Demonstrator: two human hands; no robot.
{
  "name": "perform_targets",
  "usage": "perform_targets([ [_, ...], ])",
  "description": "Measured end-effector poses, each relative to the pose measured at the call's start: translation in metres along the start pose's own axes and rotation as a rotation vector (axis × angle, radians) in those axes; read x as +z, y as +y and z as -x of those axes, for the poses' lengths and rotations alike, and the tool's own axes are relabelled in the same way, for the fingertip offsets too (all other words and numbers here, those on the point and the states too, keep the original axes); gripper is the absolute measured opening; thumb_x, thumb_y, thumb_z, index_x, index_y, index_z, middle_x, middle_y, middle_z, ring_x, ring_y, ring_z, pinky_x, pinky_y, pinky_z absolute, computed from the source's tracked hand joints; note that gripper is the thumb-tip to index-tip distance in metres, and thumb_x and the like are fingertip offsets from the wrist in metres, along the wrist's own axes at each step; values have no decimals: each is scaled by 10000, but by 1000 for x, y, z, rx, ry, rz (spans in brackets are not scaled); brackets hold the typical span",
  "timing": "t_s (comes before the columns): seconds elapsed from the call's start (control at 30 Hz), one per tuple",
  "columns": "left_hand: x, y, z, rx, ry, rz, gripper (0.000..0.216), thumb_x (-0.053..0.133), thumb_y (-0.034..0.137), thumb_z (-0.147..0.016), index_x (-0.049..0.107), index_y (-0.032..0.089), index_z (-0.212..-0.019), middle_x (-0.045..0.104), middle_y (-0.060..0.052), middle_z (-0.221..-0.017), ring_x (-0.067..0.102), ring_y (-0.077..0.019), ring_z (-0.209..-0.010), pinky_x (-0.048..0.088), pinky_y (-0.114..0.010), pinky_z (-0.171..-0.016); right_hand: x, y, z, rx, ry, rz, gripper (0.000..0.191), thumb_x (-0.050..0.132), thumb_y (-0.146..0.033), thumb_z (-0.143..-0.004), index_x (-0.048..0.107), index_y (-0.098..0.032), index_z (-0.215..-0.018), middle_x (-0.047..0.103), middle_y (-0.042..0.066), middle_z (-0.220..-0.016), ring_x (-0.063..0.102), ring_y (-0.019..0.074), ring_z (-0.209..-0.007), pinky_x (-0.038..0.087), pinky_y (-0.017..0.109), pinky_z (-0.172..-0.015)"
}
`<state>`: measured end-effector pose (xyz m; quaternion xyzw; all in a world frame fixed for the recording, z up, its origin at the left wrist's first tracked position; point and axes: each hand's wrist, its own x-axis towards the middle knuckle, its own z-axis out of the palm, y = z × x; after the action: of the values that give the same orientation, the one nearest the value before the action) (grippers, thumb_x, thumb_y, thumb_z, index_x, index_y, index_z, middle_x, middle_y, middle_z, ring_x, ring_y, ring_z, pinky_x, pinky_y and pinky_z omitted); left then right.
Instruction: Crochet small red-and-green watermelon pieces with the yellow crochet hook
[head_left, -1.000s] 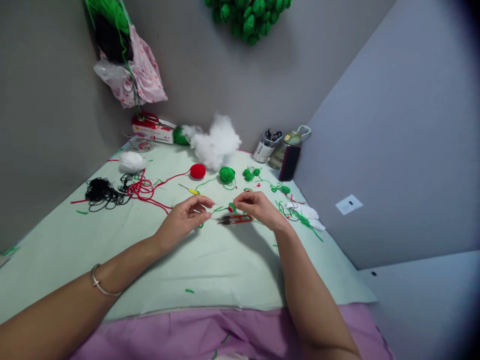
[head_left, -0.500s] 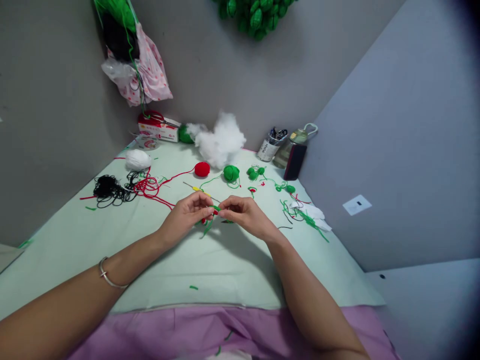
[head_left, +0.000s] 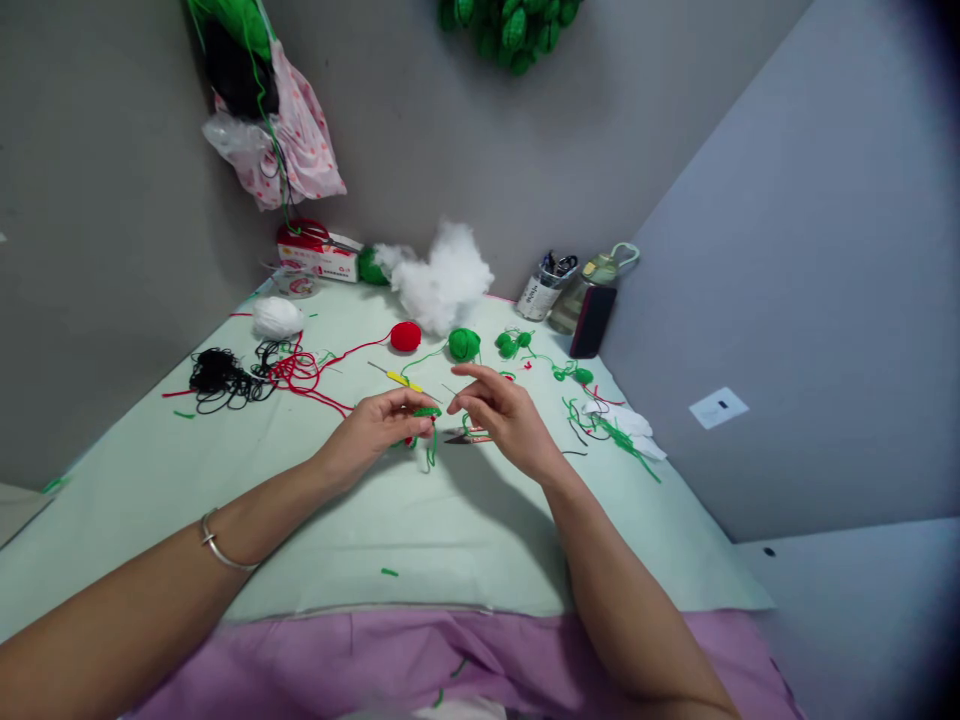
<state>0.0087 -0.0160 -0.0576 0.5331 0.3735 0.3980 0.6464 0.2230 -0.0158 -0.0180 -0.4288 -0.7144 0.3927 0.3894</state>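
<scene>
My left hand point(head_left: 379, 428) pinches a small green and red crochet piece point(head_left: 424, 417) with a green yarn tail hanging from it, just above the pale green table cover point(head_left: 420, 520). My right hand point(head_left: 501, 415) is beside it on the right, fingers partly spread. A thin needle seems to be pinched between its thumb and forefinger, but it is too fine to be sure. Red-handled thread snips point(head_left: 466, 437) lie on the cover under the right hand. A yellow-handled crochet hook point(head_left: 401, 380) lies just beyond my left hand.
Balls of red point(head_left: 406, 336), green point(head_left: 463, 344) and white yarn point(head_left: 277, 318), black thread point(head_left: 217, 375), white stuffing point(head_left: 446, 280), a box point(head_left: 319, 258), a pen cup point(head_left: 541, 291), a bottle point(head_left: 583, 290) and a dark phone point(head_left: 591, 322) stand at the back. Yarn scraps point(head_left: 611, 428) lie right. Walls enclose the table.
My right hand let go of the crochet piece, passed it to my left hand, then drew away up and right with fingers opening. The snips show again beneath it.
</scene>
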Motion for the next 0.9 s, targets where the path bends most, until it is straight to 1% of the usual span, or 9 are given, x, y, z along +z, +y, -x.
perform_targets([
  [0.1,1,2,1,2,10,1,265,810,353,-766,719,208,-968,642,17,-788,546,-127,-724,399,-278,-722,0,2,0,19,28,29,125,624,-277,-892,688,-181,-940,670,15,-761,483,95,-587,407,233,-545],
  [0.17,2,3,1,-7,11,4,237,803,343,-769,720,211,-947,648,16,-791,549,-128,-733,398,-275,-722,0,3,0,-17,37,57,100,646,-264,-883,693,-183,-847,639,10,-771,496,87,-582,414,236,-552],
  [0.23,3,4,1,-10,14,1,208,797,334,-770,719,208,-918,646,18,-780,544,-125,-726,399,-272,-718,-1,3,0,-53,45,51,99,646,-257,-892,699,-186,-846,618,8,-802,498,80,-578,417,239,-555],
  [0.33,3,3,0,6,12,-1,190,787,332,-778,716,204,-899,632,22,-756,534,-124,-710,406,-274,-713,-4,1,0,-79,43,17,97,649,-261,-905,719,-194,-899,600,11,-824,505,90,-609,420,247,-566],
  [0.47,1,1,-1,23,-6,14,187,771,327,-798,721,208,-932,634,19,-775,542,-124,-716,416,-278,-721,-8,-3,2,-120,-14,65,107,647,-253,-919,736,-195,-904,614,21,-815,512,117,-681,410,266,-608],
  [0.67,1,3,0,24,-6,6,206,769,323,-785,727,199,-943,656,-1,-787,564,-145,-723,438,-297,-720,-11,-2,3,-103,-58,136,118,633,-243,-935,735,-193,-905,628,27,-830,525,128,-702,410,280,-634],
  [0.83,2,5,0,34,-12,11,190,767,310,-775,732,201,-927,675,-6,-778,585,-154,-726,452,-307,-726,-14,-2,3,-139,-18,112,115,652,-269,-927,735,-199,-890,647,37,-840,547,144,-739,423,290,-658],
  [0.9,2,5,0,36,-13,9,193,764,312,-775,731,200,-928,676,-5,-769,593,-158,-724,457,-309,-724,-14,-3,3,-132,-32,120,134,648,-290,-930,737,-199,-888,647,39,-835,548,144,-733,426,289,-653],
])
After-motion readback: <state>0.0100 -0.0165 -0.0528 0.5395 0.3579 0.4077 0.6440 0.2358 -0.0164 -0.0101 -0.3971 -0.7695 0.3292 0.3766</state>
